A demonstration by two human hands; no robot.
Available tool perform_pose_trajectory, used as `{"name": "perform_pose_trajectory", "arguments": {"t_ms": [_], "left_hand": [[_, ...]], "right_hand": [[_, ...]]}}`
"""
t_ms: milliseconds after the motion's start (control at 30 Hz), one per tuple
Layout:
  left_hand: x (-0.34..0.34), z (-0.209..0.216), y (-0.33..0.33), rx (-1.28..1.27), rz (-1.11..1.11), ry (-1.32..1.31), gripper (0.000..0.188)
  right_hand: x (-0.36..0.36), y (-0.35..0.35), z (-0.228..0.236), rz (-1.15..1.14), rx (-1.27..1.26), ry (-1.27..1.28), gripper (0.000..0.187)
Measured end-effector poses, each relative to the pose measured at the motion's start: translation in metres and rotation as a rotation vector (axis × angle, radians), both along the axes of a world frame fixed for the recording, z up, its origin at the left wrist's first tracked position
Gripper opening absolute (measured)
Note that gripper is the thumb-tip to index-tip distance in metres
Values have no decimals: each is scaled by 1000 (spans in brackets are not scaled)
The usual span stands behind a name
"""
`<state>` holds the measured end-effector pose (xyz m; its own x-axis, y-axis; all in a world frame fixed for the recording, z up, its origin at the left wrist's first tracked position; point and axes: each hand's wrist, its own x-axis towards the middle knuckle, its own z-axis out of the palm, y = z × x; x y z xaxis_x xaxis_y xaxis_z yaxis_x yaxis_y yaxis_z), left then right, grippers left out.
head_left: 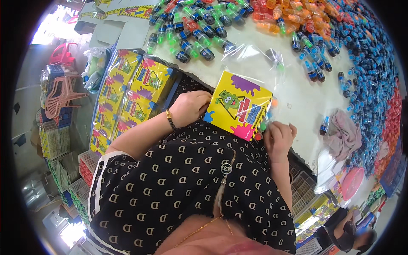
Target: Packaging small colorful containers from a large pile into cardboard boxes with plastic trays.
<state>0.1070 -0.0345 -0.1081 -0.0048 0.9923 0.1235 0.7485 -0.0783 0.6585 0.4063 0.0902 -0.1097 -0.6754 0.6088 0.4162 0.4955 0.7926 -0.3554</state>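
A yellow cardboard box (238, 104) with a green cartoon figure and purple and pink splashes lies tilted at the table's near edge, in front of my body. My left hand (193, 107) is closed on its left edge, with the fingertips hidden by the box. Small bottles with coloured caps (262, 126) peek out along the box's right side. Beside them, at the lower right corner, my right hand (278, 138) has its fingers bent inward; what they hold is hard to make out. A clear plastic bag (255, 59) spreads out behind the box.
Several wrapped yellow boxes (127, 97) are stacked in a blue crate at my left. Heaps of small bottles (195, 25) cover the far side, with blue ones (365, 76) along the right. A crumpled cloth (343, 134) and a pink basket (352, 183) lie at the right.
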Motion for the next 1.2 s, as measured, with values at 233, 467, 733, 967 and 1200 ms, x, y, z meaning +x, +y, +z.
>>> {"name": "perform_pose_trajectory", "arguments": {"t_ms": [233,467,733,967,1200], "left_hand": [[1,5,-25,-55,-193,107,20],[-14,10,-39,-50,-430,81,16],[-37,15,-18,-682,237,-959,55],[36,1,17,-451,492,-1101,104],[23,19,-49,-187,733,-1343,89]], "right_hand": [[18,-22,-7,142,-44,-50,22],[37,-28,-9,297,-187,-60,23],[15,-5,13,215,-1045,79,31],[-11,47,-26,-129,-1112,266,52],[-47,86,-37,93,-1512,462,63]]}}
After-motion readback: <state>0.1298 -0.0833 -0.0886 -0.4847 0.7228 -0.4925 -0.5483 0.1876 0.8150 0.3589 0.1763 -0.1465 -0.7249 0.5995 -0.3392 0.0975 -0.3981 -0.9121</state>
